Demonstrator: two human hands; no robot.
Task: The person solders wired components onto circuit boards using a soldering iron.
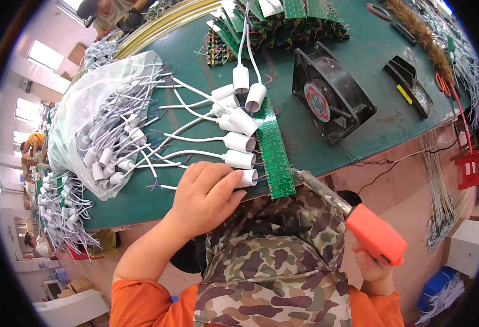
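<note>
My left hand (207, 193) is closed around a white cylindrical cable end (247, 178) by the table's front edge; thin coloured wires run from it to a long green circuit board (275, 150). Several similar white cylinders (238, 143) on white cables lie along the board's left side. My right hand (373, 266) grips a soldering gun (376, 231) by its orange-red handle. Its metal tip is at the board's right edge, near the front corner; whether it touches cannot be told. Part of the handle hides the right fingers.
A clear plastic bag (68, 117) full of white cable ends lies on the left of the green table (188, 22). Stacked circuit boards (288, 27) are at the back. A black fan (332, 92) stands at right, near a black holder (411, 87). A person (111, 16) sits far left.
</note>
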